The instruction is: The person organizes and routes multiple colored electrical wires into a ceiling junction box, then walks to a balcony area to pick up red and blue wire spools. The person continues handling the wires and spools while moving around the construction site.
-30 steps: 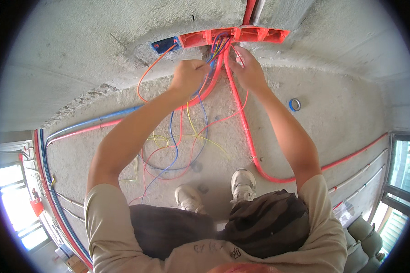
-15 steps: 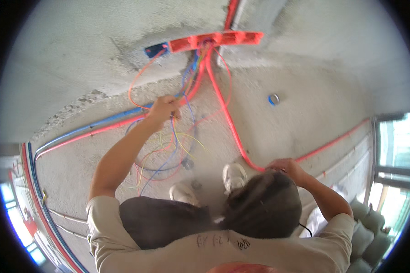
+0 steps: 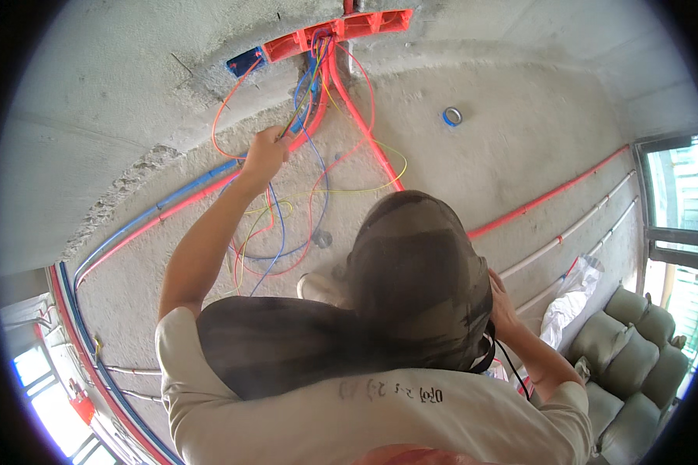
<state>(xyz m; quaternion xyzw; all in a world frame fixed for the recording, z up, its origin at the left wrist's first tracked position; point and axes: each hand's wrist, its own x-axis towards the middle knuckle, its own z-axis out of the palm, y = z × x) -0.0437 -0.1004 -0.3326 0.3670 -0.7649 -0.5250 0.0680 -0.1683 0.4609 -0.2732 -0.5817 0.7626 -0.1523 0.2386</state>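
My left hand is closed around thin electrical wires, just below the wall boxes. These wires run up into the row of red junction boxes, with a blue box at its left end. Loose loops of blue, red and yellow wire hang below my left hand and spread over the floor. My right hand is beside my dark-clothed right knee, which hides most of its fingers; whether it holds anything does not show.
Red conduit and blue conduit run from the boxes along the floor. A roll of blue tape lies right of them. Stacked filled sacks and a white plastic bag stand at the right, near a window.
My left hand has shifted slightly up and left, still gripping the wires. My right hand has moved behind the knee, which has swung up over the red conduit. A yellow wire now arcs out to the right.
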